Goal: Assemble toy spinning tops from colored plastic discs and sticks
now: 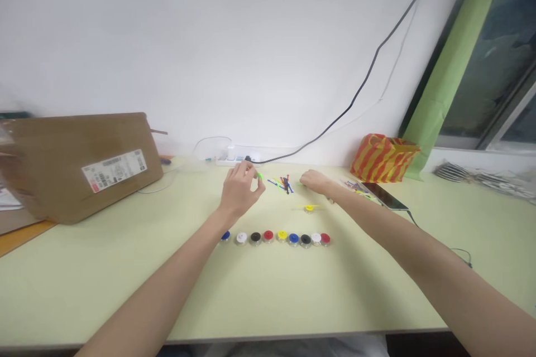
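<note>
- Left grip (pixel 240 191), mid-frame: I'm pinching a green piece (pixel 260 177).
- Right grip (pixel 316 181): I'm unable to tell.
- One yellow disc (pixel 309 210) is wearing a bar (pixel 310 206); nine discs (pixel 282 235) below are sitting bare; loose sticks (pixel 287 184) are waiting.

Pale table (pixel 259 293), row of coloured discs (pixel 282 235), striped bag (pixel 379 157), cardboard box (pixel 71 164)

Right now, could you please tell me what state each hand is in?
Left hand: closed in a pinch, holding a small green piece.
Right hand: curled; whether it holds anything cannot be told.
</note>
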`<state>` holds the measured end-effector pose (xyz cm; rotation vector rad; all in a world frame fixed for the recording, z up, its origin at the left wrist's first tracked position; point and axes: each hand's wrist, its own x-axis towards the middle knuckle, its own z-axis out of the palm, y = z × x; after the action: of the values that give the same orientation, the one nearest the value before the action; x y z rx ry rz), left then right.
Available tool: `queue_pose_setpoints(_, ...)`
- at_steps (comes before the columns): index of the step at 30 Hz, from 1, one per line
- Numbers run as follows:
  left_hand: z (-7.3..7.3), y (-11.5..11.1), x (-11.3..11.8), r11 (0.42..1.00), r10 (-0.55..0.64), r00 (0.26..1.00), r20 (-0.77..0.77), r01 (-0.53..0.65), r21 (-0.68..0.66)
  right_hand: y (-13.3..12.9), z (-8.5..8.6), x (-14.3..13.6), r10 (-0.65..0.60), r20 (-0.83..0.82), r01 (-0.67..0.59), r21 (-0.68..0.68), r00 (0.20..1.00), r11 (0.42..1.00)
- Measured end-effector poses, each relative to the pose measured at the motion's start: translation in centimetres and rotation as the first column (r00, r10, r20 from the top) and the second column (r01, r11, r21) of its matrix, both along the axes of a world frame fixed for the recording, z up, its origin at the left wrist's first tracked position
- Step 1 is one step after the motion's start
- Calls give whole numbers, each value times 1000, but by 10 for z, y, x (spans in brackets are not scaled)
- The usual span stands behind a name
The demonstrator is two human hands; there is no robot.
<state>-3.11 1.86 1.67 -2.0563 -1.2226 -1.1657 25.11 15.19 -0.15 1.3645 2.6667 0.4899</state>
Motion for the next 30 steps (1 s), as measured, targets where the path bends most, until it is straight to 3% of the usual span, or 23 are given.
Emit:
queue_pose_setpoints(8,-5,4,-8,997,-74,994,-86,73,-10,-13,14,-3,87,-52,-86,7,995,996)
queue_pose_setpoints(12,-4,1,-6,996,-93,991,-92,92,-22,-31,38,-7,76,-208,-56,101,975,993)
queue_pose_setpoints(15,-3,-2,-3,993,-118,987,-109,115,-34,-64,48,-8,74,-370,-2,191,926,982)
queue_pose_setpoints(16,-3,-3,-1,991,-132,983,-124,128,-37,-77,48,-6,90,-443,11,220,892,975)
queue_pose_setpoints(18,-3,-3,1,987,-159,974,-164,155,-37,-105,39,-1,191,-647,12,295,739,955)
queue_pose_setpoints(20,-3,-2,2,985,-172,965,-199,171,-21,-127,25,6,301,-720,30,408,626,913)
queue_pose_setpoints(24,-1,3,-6,987,-140,969,-203,154,54,-138,-1,25,437,-701,87,576,564,813)
queue_pose_setpoints(30,6,12,-28,980,0,989,-145,29,199,-127,-7,42,395,-794,143,506,461,851)
